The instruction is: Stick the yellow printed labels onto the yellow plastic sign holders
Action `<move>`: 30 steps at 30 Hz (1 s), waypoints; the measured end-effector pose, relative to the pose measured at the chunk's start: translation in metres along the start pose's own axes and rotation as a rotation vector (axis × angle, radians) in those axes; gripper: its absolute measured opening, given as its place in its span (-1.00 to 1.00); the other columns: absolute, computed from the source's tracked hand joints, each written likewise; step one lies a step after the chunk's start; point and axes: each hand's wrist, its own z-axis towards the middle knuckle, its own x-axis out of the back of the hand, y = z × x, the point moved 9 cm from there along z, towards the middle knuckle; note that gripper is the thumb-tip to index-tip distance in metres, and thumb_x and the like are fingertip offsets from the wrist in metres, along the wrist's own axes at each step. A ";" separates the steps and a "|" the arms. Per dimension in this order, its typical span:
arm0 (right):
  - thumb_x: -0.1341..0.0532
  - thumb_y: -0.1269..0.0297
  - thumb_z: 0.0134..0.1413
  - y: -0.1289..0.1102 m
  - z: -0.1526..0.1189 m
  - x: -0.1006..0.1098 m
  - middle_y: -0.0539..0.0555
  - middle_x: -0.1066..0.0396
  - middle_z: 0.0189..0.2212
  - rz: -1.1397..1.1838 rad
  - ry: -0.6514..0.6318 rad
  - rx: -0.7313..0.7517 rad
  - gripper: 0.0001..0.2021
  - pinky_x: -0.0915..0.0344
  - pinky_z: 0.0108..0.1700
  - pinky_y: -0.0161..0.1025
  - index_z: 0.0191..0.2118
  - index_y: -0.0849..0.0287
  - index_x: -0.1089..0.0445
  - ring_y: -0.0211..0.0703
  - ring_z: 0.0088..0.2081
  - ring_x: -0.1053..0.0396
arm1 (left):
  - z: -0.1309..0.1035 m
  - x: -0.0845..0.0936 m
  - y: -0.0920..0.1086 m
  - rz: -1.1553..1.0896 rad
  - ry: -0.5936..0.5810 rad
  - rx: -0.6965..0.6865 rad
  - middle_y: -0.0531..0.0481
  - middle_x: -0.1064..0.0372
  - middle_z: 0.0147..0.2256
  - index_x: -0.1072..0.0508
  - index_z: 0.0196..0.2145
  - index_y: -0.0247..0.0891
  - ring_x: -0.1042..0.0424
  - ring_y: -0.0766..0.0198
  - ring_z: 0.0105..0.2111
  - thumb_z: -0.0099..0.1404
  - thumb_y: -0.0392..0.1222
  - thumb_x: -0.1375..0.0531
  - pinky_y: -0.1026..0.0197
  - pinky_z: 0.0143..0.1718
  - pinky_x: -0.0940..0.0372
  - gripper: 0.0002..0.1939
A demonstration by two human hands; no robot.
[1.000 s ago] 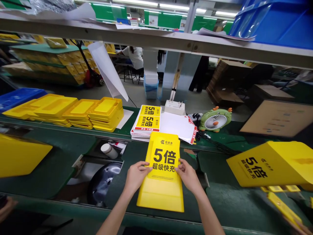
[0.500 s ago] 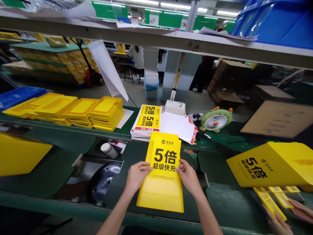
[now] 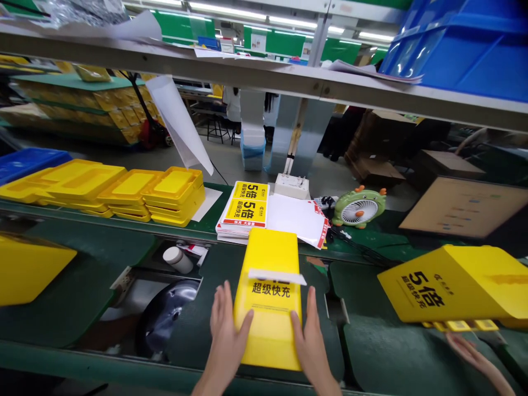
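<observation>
Yellow display stand (image 3: 270,308), lower centre, long axis running away; L hand (image 3: 226,330) & R hand (image 3: 310,338) flank it equally, fingers open, flat against sides.

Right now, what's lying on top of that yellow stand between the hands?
A yellow label sticker with black characters lies on the yellow stand, its upper edge curled over white. That fold hides the top line of print.
</observation>
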 end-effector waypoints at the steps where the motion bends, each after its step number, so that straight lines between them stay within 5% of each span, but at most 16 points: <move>1: 0.19 -0.13 0.12 0.010 -0.005 -0.008 -0.15 0.49 0.22 0.054 -0.052 -0.071 -0.31 0.21 0.28 -0.09 0.23 -0.07 0.60 -0.22 0.26 0.42 | -0.012 0.000 0.013 0.084 0.046 -0.090 -0.26 0.27 0.21 0.30 0.25 -0.36 0.31 0.04 0.22 0.31 -0.08 0.06 -0.15 0.16 0.21 -0.32; 4: 0.24 -0.22 0.07 0.031 -0.013 -0.027 -0.04 0.31 0.22 0.183 -0.197 -0.200 -0.26 0.13 0.26 -0.14 0.26 0.06 0.45 -0.17 0.25 0.25 | -0.026 -0.042 0.066 0.284 -0.156 -0.566 -0.09 0.33 0.23 0.32 0.26 -0.25 0.32 0.16 0.22 0.34 -0.18 0.12 -0.02 0.20 0.30 -0.39; 6: 0.25 -0.28 0.02 0.034 -0.011 -0.031 0.03 0.16 0.19 0.187 -0.236 -0.196 -0.20 0.03 0.23 -0.18 0.27 0.13 0.35 -0.13 0.22 0.12 | 0.004 -0.075 0.083 0.356 -0.336 -0.733 -0.01 0.29 0.23 0.23 0.25 -0.14 0.30 0.15 0.22 0.36 -0.09 0.15 -0.03 0.20 0.28 -0.45; 11: 0.21 -0.37 -0.08 0.038 -0.005 -0.032 0.06 0.03 0.14 0.219 -0.266 -0.202 -0.09 -0.21 0.05 -0.22 0.27 0.16 0.34 -0.09 0.12 -0.09 | 0.156 -0.100 0.095 0.447 -0.194 -0.502 -0.13 0.32 0.23 0.02 0.22 -0.22 0.41 -0.02 0.22 0.31 0.08 0.15 -0.18 0.16 0.42 -0.42; 12: 0.17 -0.35 -0.08 0.037 -0.003 -0.027 0.06 -0.02 0.12 0.236 -0.231 -0.185 -0.12 -0.21 0.04 -0.22 0.27 0.13 0.25 -0.09 0.10 -0.12 | 0.164 -0.100 0.099 0.451 -0.170 -0.477 -0.19 0.33 0.22 0.02 0.22 -0.30 0.43 -0.06 0.21 0.31 0.08 0.14 -0.19 0.16 0.43 -0.39; 14: 0.08 -0.29 -0.06 0.032 0.001 -0.009 0.07 -0.12 0.06 0.268 -0.150 -0.150 -0.22 -0.23 0.02 -0.19 0.22 0.08 0.05 -0.08 0.07 -0.16 | 0.143 -0.100 0.111 0.418 -0.223 -0.560 -0.26 0.35 0.22 0.08 0.22 -0.42 0.44 -0.09 0.21 0.29 0.12 0.13 -0.18 0.16 0.43 -0.30; 17: 0.02 -0.22 -0.04 0.027 0.013 0.040 0.14 -0.20 -0.01 0.299 -0.042 -0.126 -0.31 -0.21 0.03 -0.13 0.15 0.09 -0.09 -0.13 0.03 -0.18 | 0.057 -0.097 0.128 0.230 -0.593 -0.991 -0.14 0.38 0.23 0.26 0.25 -0.35 0.37 0.08 0.22 0.31 0.13 0.17 -0.01 0.21 0.37 -0.30; 19: 0.06 -0.24 -0.05 0.031 0.025 0.100 0.14 -0.21 -0.03 0.321 0.057 -0.121 -0.32 -0.19 0.06 -0.08 0.13 0.06 -0.11 -0.11 0.05 -0.16 | 0.035 -0.088 0.124 0.165 -0.777 -1.114 -0.01 0.31 0.23 0.28 0.25 -0.22 0.29 0.21 0.22 0.33 0.08 0.15 0.12 0.22 0.32 -0.35; 21: 0.10 -0.31 -0.19 0.048 0.038 0.185 0.05 -0.23 -0.04 0.343 0.177 -0.122 -0.28 -0.21 0.03 -0.08 0.11 -0.12 -0.13 -0.04 0.12 -0.07 | 0.067 -0.089 0.126 0.168 -0.760 -1.060 0.04 0.22 0.22 0.23 0.25 -0.13 0.24 0.17 0.21 0.31 0.08 0.10 0.07 0.21 0.26 -0.37; 23: 0.12 -0.36 -0.36 0.078 0.046 0.288 0.03 -0.19 0.00 0.365 0.364 -0.138 -0.18 -0.17 0.03 -0.04 0.13 -0.20 -0.06 -0.02 0.21 0.11 | 0.117 -0.102 0.138 0.205 -0.591 -0.933 0.01 0.18 0.21 0.10 0.23 -0.11 0.21 0.08 0.21 0.29 0.10 0.08 -0.03 0.19 0.21 -0.39; 25: 0.09 -0.39 -0.54 0.114 0.031 0.388 0.07 -0.18 0.00 0.407 0.757 -0.197 -0.11 -0.10 0.06 -0.03 0.09 -0.21 -0.12 0.02 0.23 0.23 | 0.143 -0.115 0.151 0.221 -0.380 -0.802 -0.08 0.13 0.19 -0.01 0.21 -0.17 0.15 0.04 0.19 0.32 0.05 0.12 -0.06 0.18 0.18 -0.45; 26: 0.13 -0.39 -0.53 0.121 0.020 0.419 0.03 -0.14 0.04 0.411 0.930 -0.176 -0.12 -0.04 0.11 -0.05 0.09 -0.24 -0.08 -0.01 0.23 0.26 | 0.137 -0.121 0.152 0.215 -0.331 -0.781 -0.13 0.11 0.18 -0.01 0.21 -0.22 0.13 0.02 0.19 0.34 0.00 0.16 -0.07 0.17 0.16 -0.47; 28: 0.13 -0.40 -0.48 0.118 0.011 0.414 -0.02 -0.13 0.05 0.475 0.970 -0.172 -0.20 -0.03 0.10 -0.07 0.04 -0.31 -0.12 -0.04 0.23 0.25 | 0.104 -0.129 0.137 0.206 -0.340 -0.830 -0.13 0.01 0.15 -0.05 0.20 -0.18 0.03 0.01 0.16 0.31 0.04 0.10 -0.06 0.13 0.05 -0.45; 30: 0.13 -0.42 -0.43 0.091 0.025 0.324 -0.02 -0.18 0.02 0.596 0.674 -0.217 -0.27 -0.13 0.00 -0.07 -0.04 -0.32 -0.20 -0.03 0.21 0.14 | 0.070 -0.122 0.098 0.152 -0.404 -0.972 0.07 -0.13 0.09 -0.16 0.13 0.06 -0.14 0.18 0.09 0.30 -0.03 0.08 0.13 0.05 -0.12 -0.57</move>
